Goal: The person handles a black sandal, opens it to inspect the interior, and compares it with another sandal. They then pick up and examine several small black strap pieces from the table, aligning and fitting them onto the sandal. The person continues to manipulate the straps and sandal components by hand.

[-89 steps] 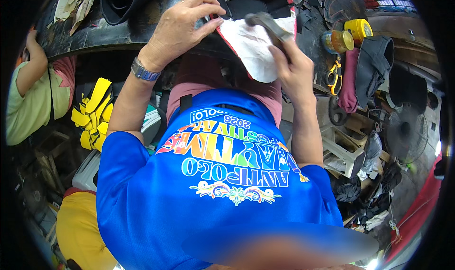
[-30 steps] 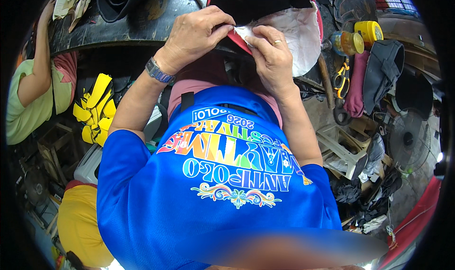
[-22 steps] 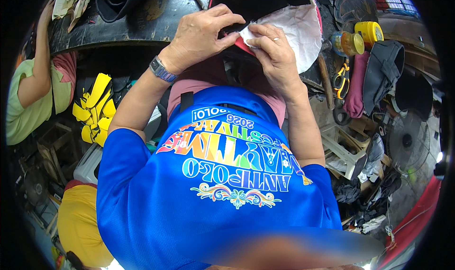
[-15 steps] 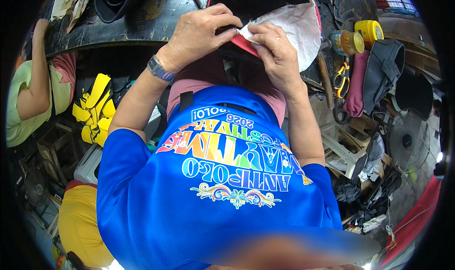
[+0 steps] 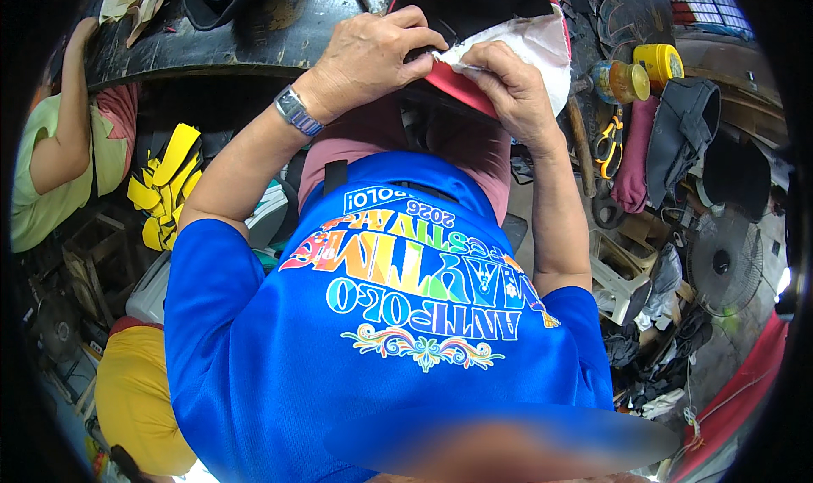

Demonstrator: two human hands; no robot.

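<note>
Evidently, the red-edged piece [image 5: 461, 85], black inside, is held at the far middle of the scene, its near side projecting past the near edge of the black table [image 5: 254, 47]. Its white lining [image 5: 542, 63] is spread over the right part and bunched toward the left. That bunched end is pinched between thumb and fingers of the right hand [image 5: 512, 89]; the rim just left of it is gripped by the left hand [image 5: 385, 55], though the exact contact is hidden by the fingers. A tear could be started in the lining if it is tugged hard, since it looks thin. A crease could be left if the bunching is pressed flat unevenly. The rim could be twisted out of line should either pinch be lost, little of the near side being supported. Farther right, the handle of a hammer [image 5: 581, 148] is projected over the table edge, beside yellow-handled scissors [image 5: 608, 148]; either could be knocked down by a wide swing of the right arm. A jar [image 5: 622, 82] and yellow tub [image 5: 658, 65] are crowded just beyond, and could be toppled likewise.
</note>
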